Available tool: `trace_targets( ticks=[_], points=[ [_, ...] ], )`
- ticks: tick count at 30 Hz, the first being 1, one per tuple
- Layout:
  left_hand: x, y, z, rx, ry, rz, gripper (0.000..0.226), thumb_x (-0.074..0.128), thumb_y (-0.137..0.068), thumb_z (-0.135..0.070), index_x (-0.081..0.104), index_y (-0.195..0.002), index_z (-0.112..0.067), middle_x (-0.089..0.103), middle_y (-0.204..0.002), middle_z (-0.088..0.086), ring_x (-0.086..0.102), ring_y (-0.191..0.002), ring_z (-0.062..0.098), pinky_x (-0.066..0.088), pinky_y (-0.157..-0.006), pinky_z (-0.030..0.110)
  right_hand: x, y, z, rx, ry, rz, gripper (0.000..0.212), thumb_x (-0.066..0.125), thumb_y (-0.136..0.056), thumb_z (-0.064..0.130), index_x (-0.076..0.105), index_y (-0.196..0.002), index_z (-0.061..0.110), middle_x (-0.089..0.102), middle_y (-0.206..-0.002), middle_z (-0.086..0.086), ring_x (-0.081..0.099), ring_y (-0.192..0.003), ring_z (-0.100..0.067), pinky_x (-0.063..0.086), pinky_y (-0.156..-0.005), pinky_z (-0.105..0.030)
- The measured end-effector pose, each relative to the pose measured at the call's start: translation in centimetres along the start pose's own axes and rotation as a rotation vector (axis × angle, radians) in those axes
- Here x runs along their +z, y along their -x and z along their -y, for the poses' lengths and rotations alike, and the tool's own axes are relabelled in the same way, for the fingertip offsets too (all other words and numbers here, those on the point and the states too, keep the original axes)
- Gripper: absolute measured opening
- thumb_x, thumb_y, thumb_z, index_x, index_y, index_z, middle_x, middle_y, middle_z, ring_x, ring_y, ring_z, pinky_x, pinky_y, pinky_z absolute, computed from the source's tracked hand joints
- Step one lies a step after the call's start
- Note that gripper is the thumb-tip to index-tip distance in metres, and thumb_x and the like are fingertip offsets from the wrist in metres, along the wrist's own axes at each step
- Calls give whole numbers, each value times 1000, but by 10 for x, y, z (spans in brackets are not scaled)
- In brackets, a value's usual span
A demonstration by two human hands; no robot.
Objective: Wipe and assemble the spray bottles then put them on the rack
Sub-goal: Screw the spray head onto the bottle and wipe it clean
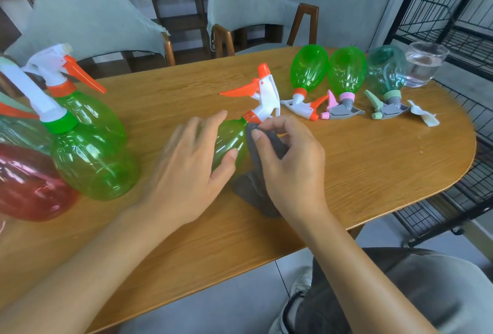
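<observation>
Green spray bottle (229, 144) lies tilted at worktop (373, 163) centre, its white-orange trigger head (262, 93) pointing toward 1 o'clock. Left hand (192, 163) clamped round the bottle body, thumb on its near side. Right hand (290, 163) pinches grey cloth (256, 173) against the bottle shoulder. Three inverted bottles (344, 72) at 2 o'clock; wire rack (453, 27) at 3 o'clock; upright bottles (90, 147) at 9 o'clock.

Parts hidden or cut off at the table

The left hand (186, 171) covers the lower body of the green bottle (230, 144); the grey cloth (256, 173) hides its right side. The red bottle (29, 187) is cut by the left edge.
</observation>
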State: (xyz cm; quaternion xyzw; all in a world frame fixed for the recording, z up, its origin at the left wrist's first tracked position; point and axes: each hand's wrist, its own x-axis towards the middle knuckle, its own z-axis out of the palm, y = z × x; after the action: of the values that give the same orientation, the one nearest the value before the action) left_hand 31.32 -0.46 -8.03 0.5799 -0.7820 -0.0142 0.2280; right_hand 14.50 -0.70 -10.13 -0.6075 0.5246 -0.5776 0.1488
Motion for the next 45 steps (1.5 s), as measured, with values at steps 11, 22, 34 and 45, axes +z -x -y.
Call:
trace_targets(
  ticks=[11,22,34,45],
  points=[
    [-8,3,-3,-20,100,60,77,57,-86,-60,37,-152,-26,33,-134,-10,30,-136,9,30,-100,23,-9,-4,1,47,-48,-72,4,68,-97,21,65,-95,23,68,-93,13,61,-86,-3,44,-78,-18],
    [-15,12,-2,-85,212,59,80,77,-68,-71,36,-131,-43,41,-130,-21,41,-111,-2,36,-87,29,-9,-4,5,16,-73,-85,3,70,-96,23,67,-94,25,69,-90,14,62,-81,-6,47,-76,-26],
    [-31,58,9,-142,244,34,58,48,-93,-59,25,-139,-33,40,-143,-9,44,-130,11,39,-99,32,5,13,34,-33,-117,113,8,79,-88,20,75,-90,26,72,-91,14,67,-89,-9,52,-79,-28],
    [-50,111,25,-218,220,-20,91,69,-82,-63,30,-155,-24,33,-137,-10,33,-137,6,20,-100,11,20,46,78,185,-223,222,19,87,-80,27,69,-75,26,72,-72,6,66,-70,-22,52,-69,-39]
  ],
)
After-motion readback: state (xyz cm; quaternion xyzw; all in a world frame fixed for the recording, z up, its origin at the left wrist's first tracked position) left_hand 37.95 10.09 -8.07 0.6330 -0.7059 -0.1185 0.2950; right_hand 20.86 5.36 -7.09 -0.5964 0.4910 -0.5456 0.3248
